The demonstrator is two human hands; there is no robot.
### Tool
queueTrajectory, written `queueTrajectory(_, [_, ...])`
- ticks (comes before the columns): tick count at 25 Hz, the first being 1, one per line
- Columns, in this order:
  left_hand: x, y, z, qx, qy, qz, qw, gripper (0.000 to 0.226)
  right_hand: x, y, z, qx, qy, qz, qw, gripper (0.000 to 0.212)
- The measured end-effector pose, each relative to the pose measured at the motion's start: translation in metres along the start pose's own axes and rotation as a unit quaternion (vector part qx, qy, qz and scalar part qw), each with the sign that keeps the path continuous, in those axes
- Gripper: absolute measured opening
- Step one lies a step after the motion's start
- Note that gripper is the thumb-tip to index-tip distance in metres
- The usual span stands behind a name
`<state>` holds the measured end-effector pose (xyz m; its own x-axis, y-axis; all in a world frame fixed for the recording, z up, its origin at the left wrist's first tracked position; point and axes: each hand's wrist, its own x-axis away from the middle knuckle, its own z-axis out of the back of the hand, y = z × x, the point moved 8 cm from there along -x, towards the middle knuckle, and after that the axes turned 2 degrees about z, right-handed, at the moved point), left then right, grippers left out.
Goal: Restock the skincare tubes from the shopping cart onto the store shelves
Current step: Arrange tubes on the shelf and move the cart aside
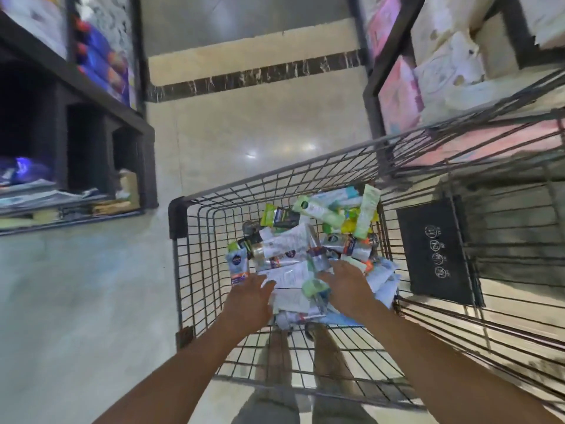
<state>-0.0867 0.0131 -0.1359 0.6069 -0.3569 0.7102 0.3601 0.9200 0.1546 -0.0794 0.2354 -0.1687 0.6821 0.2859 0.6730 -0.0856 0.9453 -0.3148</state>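
Your left hand [249,290] and right hand [347,284] lie flat, fingers straight, gripping nothing, on the skincare tubes [290,240] piled in the cart [177,218].

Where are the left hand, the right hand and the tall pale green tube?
left hand [252,293]: head view, back of the hand.
right hand [347,284]: head view, back of the hand.
pale green tube [369,209]: head view, middle of its body.
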Motion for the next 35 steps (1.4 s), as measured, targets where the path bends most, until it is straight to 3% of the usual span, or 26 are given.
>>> queueTrajectory(4, [0.003,-0.023,-0.028,0.031,-0.030,0.057,0.997,0.060,-0.026,-0.012,-0.013,0.038,0.017,0.022,0.999,0.056])
queueTrajectory(11, [0.006,-0.053,-0.056,0.025,-0.063,0.087,0.994,0.070,-0.038,-0.011,-0.004,0.065,0.016,0.037,0.997,0.044])
queueTrajectory(14, [0.006,-0.055,-0.061,0.029,-0.081,0.098,0.991,0.061,-0.032,-0.009,0.018,-0.048,0.033,0.054,0.997,0.049])
queueTrajectory(18, [0.002,-0.053,-0.062,0.032,-0.073,0.102,0.992,0.053,-0.021,0.013,0.036,-0.232,0.081,-0.010,0.969,0.057])
queueTrajectory(26, [-0.010,-0.053,-0.064,0.040,-0.027,0.086,0.995,0.043,-0.012,0.035,0.028,-0.279,0.116,-0.052,0.952,0.051])
queueTrajectory(30, [0.000,-0.058,-0.052,0.204,-0.001,0.094,0.974,0.029,0.001,0.028,0.030,-0.374,0.122,-0.083,0.916,0.047])
queueTrajectory(35, [0.023,-0.051,-0.007,0.443,0.110,0.127,0.881,0.027,0.022,0.009,0.048,-0.451,0.099,-0.124,0.878,0.052])
